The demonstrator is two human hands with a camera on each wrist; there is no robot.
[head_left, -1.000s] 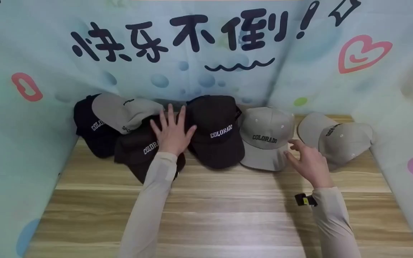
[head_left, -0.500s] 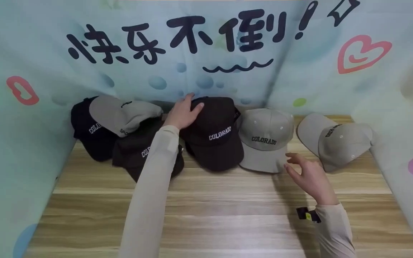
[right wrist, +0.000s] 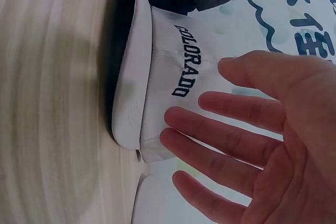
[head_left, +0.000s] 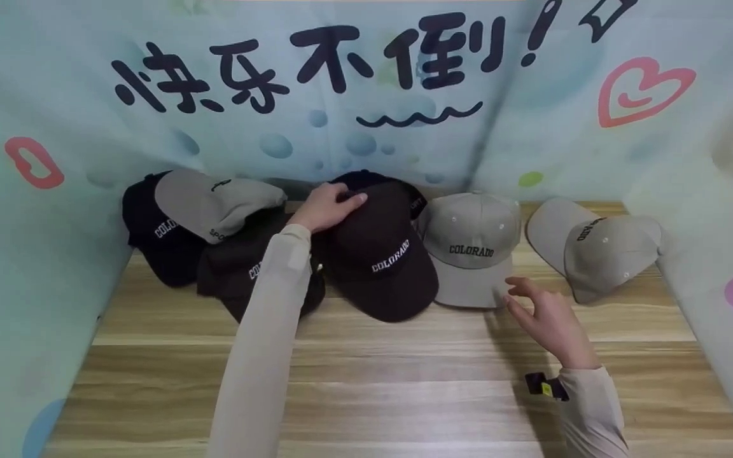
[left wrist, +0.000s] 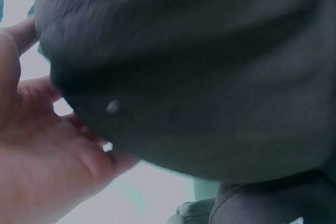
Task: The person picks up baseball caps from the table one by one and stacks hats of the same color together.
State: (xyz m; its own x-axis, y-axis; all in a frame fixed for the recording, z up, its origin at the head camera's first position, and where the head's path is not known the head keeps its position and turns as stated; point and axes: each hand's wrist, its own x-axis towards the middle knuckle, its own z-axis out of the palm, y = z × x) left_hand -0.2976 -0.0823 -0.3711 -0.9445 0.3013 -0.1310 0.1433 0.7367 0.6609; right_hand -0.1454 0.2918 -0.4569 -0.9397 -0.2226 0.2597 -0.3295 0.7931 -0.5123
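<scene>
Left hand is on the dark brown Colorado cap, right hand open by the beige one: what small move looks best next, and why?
Probably lift the dark brown cap clear of the row. The left hand grips its crown at the back, and the cap sits tilted, partly over another dark cap. The right hand hovers open beside the beige cap, not gripping it, free to help.

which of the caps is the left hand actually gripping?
The dark brown fabric COLORADO cap in the middle of the row: the left hand curls over its crown's back edge. The other caps lie untouched; the right hand hovers open near the beige COLORADO cap.
</scene>
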